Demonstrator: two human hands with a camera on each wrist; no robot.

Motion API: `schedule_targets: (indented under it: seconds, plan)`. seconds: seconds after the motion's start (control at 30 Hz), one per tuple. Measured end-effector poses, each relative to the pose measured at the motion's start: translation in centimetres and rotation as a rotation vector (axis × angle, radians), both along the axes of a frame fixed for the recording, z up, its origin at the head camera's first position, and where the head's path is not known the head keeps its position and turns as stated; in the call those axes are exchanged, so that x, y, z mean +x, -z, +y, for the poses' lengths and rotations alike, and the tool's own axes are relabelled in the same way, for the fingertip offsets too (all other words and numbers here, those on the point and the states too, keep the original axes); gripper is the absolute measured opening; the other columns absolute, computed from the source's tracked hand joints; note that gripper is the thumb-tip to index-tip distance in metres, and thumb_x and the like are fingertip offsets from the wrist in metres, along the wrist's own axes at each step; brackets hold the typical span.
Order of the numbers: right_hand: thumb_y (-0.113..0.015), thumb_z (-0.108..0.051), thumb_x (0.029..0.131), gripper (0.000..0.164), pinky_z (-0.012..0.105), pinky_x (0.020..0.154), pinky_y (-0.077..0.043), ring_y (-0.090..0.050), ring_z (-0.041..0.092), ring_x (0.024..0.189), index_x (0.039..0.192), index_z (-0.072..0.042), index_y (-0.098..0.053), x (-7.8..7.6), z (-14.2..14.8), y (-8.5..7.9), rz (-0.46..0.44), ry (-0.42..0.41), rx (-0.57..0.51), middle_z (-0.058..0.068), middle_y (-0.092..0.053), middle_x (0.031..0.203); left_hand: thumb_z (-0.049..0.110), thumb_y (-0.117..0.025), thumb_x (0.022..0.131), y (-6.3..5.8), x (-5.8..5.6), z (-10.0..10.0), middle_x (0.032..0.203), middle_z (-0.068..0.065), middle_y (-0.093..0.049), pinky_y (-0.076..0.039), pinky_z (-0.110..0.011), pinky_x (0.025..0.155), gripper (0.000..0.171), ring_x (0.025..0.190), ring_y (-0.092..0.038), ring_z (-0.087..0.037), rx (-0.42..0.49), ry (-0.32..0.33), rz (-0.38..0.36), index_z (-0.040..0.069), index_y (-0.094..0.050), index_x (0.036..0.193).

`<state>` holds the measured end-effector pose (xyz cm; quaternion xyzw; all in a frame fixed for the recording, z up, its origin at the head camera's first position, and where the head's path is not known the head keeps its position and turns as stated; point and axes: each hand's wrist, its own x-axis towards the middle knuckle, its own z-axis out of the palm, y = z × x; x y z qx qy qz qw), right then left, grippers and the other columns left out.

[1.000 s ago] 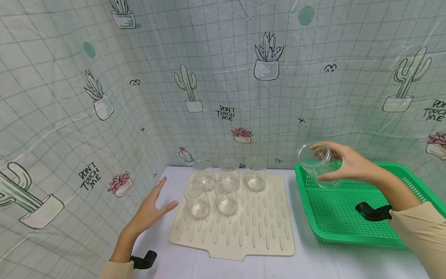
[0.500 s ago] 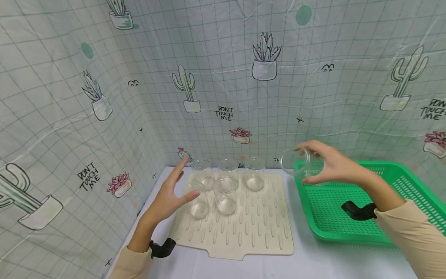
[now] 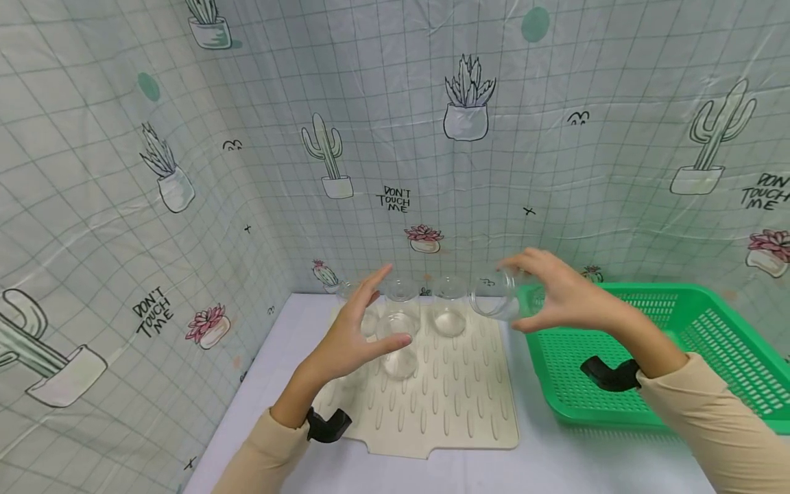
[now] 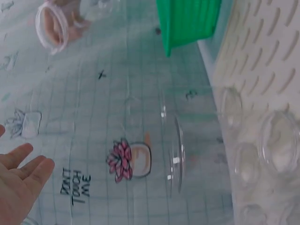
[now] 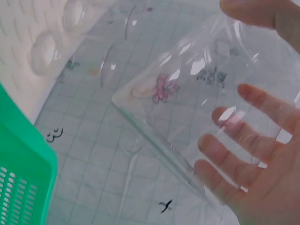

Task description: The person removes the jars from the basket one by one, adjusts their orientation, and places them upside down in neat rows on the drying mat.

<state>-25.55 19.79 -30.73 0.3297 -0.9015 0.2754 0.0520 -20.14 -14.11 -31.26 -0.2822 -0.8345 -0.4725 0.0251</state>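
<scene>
My right hand point(image 3: 561, 295) grips a clear cup point(image 3: 492, 293), thumb on one side and fingers on the other. The cup is tipped on its side in the air, its mouth toward the left. In the right wrist view the fingers point(image 5: 225, 154) show through the cup's transparent wall. My left hand point(image 3: 348, 339) hovers over the left part of a beige ridged mat point(image 3: 444, 418), thumb and fingers spread, holding nothing. Several clear cups point(image 3: 449, 317) stand on the mat in two rows. The left hand hides some of them in the head view.
A green perforated basket point(image 3: 623, 417) sits on the white-covered table point(image 3: 271, 384) right of the mat, under the right forearm. A grid-patterned curtain point(image 3: 382, 137) with cactus drawings hangs close behind and to the left.
My right hand has carried the cup left from over the basket toward the mat, tipping it further sideways. The left hand has moved right, from beside the mat to above it.
</scene>
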Motion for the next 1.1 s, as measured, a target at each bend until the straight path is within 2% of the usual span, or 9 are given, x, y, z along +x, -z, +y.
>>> schedule_targets:
  seconds: [0.27, 0.53, 0.67, 0.83, 1.1]
  plan:
    - [-0.085, -0.03, 0.056, 0.076, 0.036, 0.077, -0.043, -0.043, 0.014, 0.1, 0.123, -0.016, -0.053, 0.6, -2.2, -0.1, 0.082, 0.041, 0.037, -0.008, -0.048, 0.11, 0.024, -0.071, 0.081, -0.1, -0.3, 2.9, 0.149, 0.006, -0.018, -0.03, -0.042, 0.104, 0.085, 0.129, -0.033, -0.023, 0.055, 0.055, -0.019, 0.03, -0.017, 0.146]
    - [-0.084, -0.032, 0.051, 0.076, 0.04, 0.078, -0.037, -0.045, 0.017, 0.095, 0.119, -0.015, -0.056, 0.9, -4.0, 0.2, 0.245, -0.008, 0.067, -0.005, -0.05, 0.105, 0.023, -0.071, 0.082, 0.1, -0.4, 5.4, 0.146, 0.006, -0.023, -0.032, -0.037, 0.103, 0.08, 0.13, -0.027, -0.01, 0.114, 0.075, 0.013, 0.025, -0.021, 0.145]
    - [-0.083, -0.031, 0.05, 0.075, 0.039, 0.078, -0.036, -0.045, 0.017, 0.093, 0.117, -0.013, -0.057, 1.1, -4.6, 0.5, 0.308, -0.01, 0.08, -0.005, -0.051, 0.104, 0.02, -0.071, 0.081, 0.3, -0.5, 6.4, 0.143, 0.003, -0.027, -0.036, -0.04, 0.101, 0.077, 0.127, -0.031, -0.014, 0.16, 0.076, 0.033, 0.02, -0.025, 0.143]
    - [-0.083, -0.031, 0.048, 0.075, 0.036, 0.076, -0.036, -0.045, 0.017, 0.091, 0.117, -0.013, -0.059, 1.5, -5.1, 0.6, 0.347, 0.002, 0.085, -0.005, -0.051, 0.102, 0.017, -0.071, 0.081, 0.6, -0.5, 7.2, 0.142, -0.001, -0.031, -0.039, -0.043, 0.097, 0.073, 0.126, -0.033, -0.024, 0.194, 0.083, 0.038, 0.013, -0.029, 0.14]
    - [-0.083, -0.029, 0.048, 0.075, 0.035, 0.074, -0.035, -0.043, 0.018, 0.089, 0.117, -0.013, -0.058, 2.0, -5.6, 0.7, 0.333, 0.024, 0.093, -0.003, -0.051, 0.102, 0.015, -0.071, 0.082, 1.0, -0.4, 7.8, 0.134, -0.006, -0.037, -0.043, -0.044, 0.092, 0.062, 0.119, -0.037, -0.026, 0.194, 0.082, 0.053, 0.011, -0.038, 0.134]
